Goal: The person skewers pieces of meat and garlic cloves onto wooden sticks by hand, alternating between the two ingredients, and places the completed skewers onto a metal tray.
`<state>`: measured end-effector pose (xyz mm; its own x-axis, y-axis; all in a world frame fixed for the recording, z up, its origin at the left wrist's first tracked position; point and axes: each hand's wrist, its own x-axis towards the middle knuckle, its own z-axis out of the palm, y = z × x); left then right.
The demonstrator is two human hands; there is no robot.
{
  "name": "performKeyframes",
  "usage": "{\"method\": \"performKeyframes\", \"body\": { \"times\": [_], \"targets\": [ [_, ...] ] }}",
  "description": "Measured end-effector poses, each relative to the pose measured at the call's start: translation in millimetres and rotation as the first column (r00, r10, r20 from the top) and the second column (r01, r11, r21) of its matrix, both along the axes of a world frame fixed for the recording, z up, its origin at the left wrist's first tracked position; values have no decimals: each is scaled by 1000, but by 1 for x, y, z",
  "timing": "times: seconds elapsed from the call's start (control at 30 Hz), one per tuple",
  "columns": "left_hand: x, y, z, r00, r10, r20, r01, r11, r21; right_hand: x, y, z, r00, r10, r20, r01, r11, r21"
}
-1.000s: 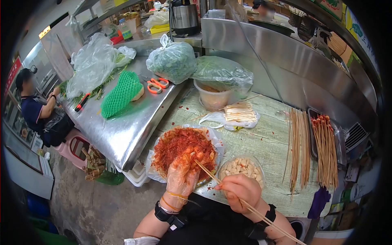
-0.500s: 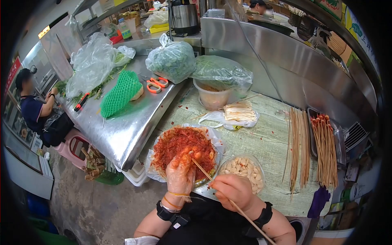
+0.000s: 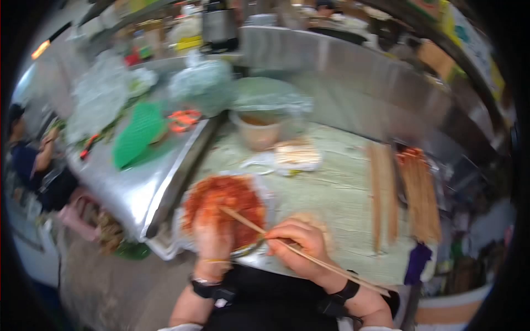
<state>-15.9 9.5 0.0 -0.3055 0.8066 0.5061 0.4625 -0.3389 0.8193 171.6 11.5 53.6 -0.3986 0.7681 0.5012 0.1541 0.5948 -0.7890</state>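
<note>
My left hand (image 3: 214,231), in a clear plastic glove with a yellow band at the wrist, is over a bowl of red chili-coated mixture (image 3: 245,201). Its fingers are smeared red and blurred, so I cannot tell what they hold. My right hand (image 3: 301,245) is closed around a long wooden skewer (image 3: 251,225) that slants up to the left, its tip at my left fingers. Behind my right hand, partly covered by it, sits a container of pale cloves (image 3: 320,222). Plastic film (image 3: 269,201) lines the bowl's edge.
Bare skewers (image 3: 383,198) and red-tipped skewers (image 3: 422,193) lie at the right. Farther back are a pale bundle on plastic (image 3: 298,154) and a tub (image 3: 259,132). Orange-handled scissors (image 3: 184,120) and green foam netting (image 3: 138,135) rest on the steel counter (image 3: 165,171). A person (image 3: 33,160) sits far left.
The whole view has shifted and blurred. My left hand is now farther into the red mixture, and the skewer lies at a flatter slant, with my right hand still around it.
</note>
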Motion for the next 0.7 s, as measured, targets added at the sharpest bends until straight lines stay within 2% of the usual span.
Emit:
{"method": "performKeyframes", "body": {
  "times": [0.03, 0.07, 0.1, 0.13, 0.17, 0.2, 0.23, 0.27, 0.33, 0.37, 0.4, 0.43, 0.47, 0.5, 0.53, 0.57, 0.6, 0.63, 0.67, 0.7],
  "targets": [
    [-10, 4, 0, 919, 75, -386, -40, 994, 98, 19, -4, 2, 993, 26, -112, -43, 988, -151],
    [4, 4, -3, 866, -249, 434, 230, 968, 97, 32, -13, 3, 948, 0, -319, -145, 891, -431],
    [2, 6, -4, 375, -321, 869, 332, 922, 198, 45, -17, 3, 914, -77, -398, -172, 816, -552],
    [4, 4, 0, 418, -361, 833, 379, 903, 202, 60, -22, 4, 900, -187, -394, -91, 803, -589],
    [3, 7, 2, 358, -385, 851, 400, 886, 232, 73, -26, 4, 875, -281, -394, -31, 781, -624],
    [4, 7, -2, 400, -409, 820, 399, 883, 245, 91, -27, 2, 867, -312, -388, 7, 787, -616],
    [4, 6, -5, 447, -422, 788, 387, 886, 255, 112, -27, 0, 787, -414, -458, 109, 823, -557],
    [8, 5, -3, 435, -432, 790, 399, 879, 261, 135, -24, -1, 694, -486, -531, 207, 841, -500],
    [11, 4, 0, 577, -329, 747, 311, 935, 171, 185, -7, 0, 498, -587, -638, 342, 810, -477],
    [9, 3, -4, 579, -329, 746, 304, 936, 177, 213, 5, 2, 473, -574, -669, 358, 819, -449],
    [5, 3, -9, 671, -265, 693, 266, 958, 110, 242, 19, 2, 448, -557, -699, 372, 827, -421],
    [1, 3, -14, 751, -202, 629, 223, 974, 47, 270, 36, -3, 369, -596, -713, 393, 795, -462],
    [0, 2, -16, 750, -204, 629, 221, 974, 53, 296, 53, -10, 287, -632, -720, 413, 760, -503],
    [-2, 2, -17, 910, -147, 386, 155, 988, 12, 318, 71, -17, 287, -628, -723, 414, 762, -497],
    [-1, 1, -16, 991, -79, 109, 80, 997, -7, 338, 88, -25, 182, -684, -706, 400, 708, -582],
    [1, 1, -13, 991, -84, 108, 84, 996, 0, 352, 102, -33, 75, -733, -677, 375, 649, -662],
    [4, 0, -10, 883, -165, 439, 175, 984, 17, 359, 111, -41, 72, -728, -682, 377, 652, -657],
    [7, -1, -10, 663, -222, 714, 255, 965, 64, 363, 120, -50, 44, -762, -647, 367, 614, -699],
    [5, 1, -13, 792, -149, 592, 164, 986, 29, 362, 126, -55, 17, -793, -609, 353, 574, -738],
    [5, 1, -16, 794, -151, 589, 163, 986, 32, 360, 130, -62, 16, -791, -612, 351, 577, -737]
  ]
}}
